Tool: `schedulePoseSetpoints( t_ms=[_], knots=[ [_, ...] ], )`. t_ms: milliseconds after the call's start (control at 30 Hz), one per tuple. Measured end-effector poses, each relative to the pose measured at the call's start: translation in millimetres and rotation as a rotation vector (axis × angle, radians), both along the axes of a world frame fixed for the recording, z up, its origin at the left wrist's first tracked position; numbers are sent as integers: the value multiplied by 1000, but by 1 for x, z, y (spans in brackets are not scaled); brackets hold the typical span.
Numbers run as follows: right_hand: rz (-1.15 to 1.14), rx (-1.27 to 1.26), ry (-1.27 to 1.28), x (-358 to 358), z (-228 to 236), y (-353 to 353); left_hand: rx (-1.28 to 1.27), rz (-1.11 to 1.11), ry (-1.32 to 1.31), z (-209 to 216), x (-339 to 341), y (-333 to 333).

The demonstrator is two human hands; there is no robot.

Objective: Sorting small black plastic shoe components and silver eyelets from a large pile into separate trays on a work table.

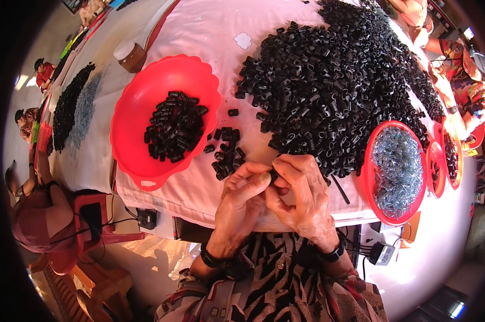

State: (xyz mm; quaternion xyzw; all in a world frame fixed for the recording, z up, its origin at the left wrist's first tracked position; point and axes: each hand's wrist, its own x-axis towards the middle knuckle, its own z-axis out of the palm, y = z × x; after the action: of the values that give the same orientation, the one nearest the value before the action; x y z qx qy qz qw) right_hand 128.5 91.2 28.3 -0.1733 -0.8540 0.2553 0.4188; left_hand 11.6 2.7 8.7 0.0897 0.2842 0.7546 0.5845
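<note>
Close to the near edge of the table, my left hand [241,196] and my right hand [302,198] meet with their fingers curled in. A small black plastic piece [274,174] shows between the fingertips, pinched by my right hand. My left thumb and index finger press together right beside it; what they grip is mostly hidden. Just left of my hands lies a small group of loose black pieces [229,153]. Beyond my right hand spreads a large heap of short, tube-like black pieces [317,91].
A red scalloped basin [132,112] holds more black pieces. At right, a red basin [369,177] is filled with clear bluish small parts [397,172]. A thin black stick [340,190] lies near the front edge. A jar [129,56] stands at the back left. Other people sit at both sides.
</note>
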Motion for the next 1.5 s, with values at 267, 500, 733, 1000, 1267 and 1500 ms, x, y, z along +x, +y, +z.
schedulePoseSetpoints(
  t_ms=[267, 500, 733, 1000, 1267, 1500],
  knots=[
    [-13, 69, -23, 5, -3, 0, 19, -42, -29, -3, 2, -1],
    [-53, 102, -31, 1, -13, -6, 74, 14, -8, -15, 3, -2],
    [-30, 26, -77, 2, -5, -3, 74, -11, -15, -4, 1, 0],
    [-72, 133, -190, 7, 0, -6, 55, -23, 33, -6, 4, -1],
    [-119, 273, -203, 8, -1, -6, -7, 9, 225, -2, 10, -1],
    [-133, 400, -155, 12, -7, -6, -83, -73, 496, 5, 3, -6]
  ],
)
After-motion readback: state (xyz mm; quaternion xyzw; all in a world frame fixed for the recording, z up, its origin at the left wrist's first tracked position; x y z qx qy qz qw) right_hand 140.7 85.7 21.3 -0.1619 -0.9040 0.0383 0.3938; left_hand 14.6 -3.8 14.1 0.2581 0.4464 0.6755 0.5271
